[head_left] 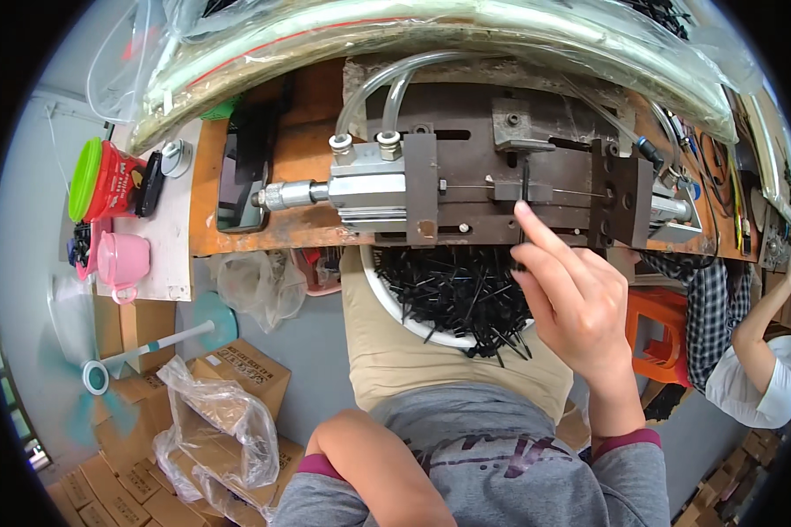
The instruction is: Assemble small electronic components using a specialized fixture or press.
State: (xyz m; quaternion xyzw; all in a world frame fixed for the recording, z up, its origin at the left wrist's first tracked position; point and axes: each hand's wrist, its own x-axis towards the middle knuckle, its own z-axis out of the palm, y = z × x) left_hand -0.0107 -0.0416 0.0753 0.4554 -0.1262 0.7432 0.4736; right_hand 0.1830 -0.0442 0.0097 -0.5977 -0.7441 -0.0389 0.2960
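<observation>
"How is the grip of the right hand (580, 303)?"
"The index finger (527, 215) is stretched and touches one thin black piece (526, 176), which is at the middle of the dark metal fixture (466, 110). The other fingers are half curled. If they pinch the piece, I cannot tell."
"And the left hand?"
"It is out of view; I see only the left forearm (373, 470)."
"Please count the things."
"One white basin (384, 295) under the fixture, with black pieces too many for counting. Two clear hoses (353, 101) on two fittings (388, 145), at the left side. One pink cup (125, 259), one orange stool (657, 321), one co-worker (765, 386) at the right."
"Is there any writing?"
"Yes, in three places: pale letters on the red container (125, 180), dark print on the brown cartons (248, 369), purple lettering on the grey shirt (466, 422)."
</observation>
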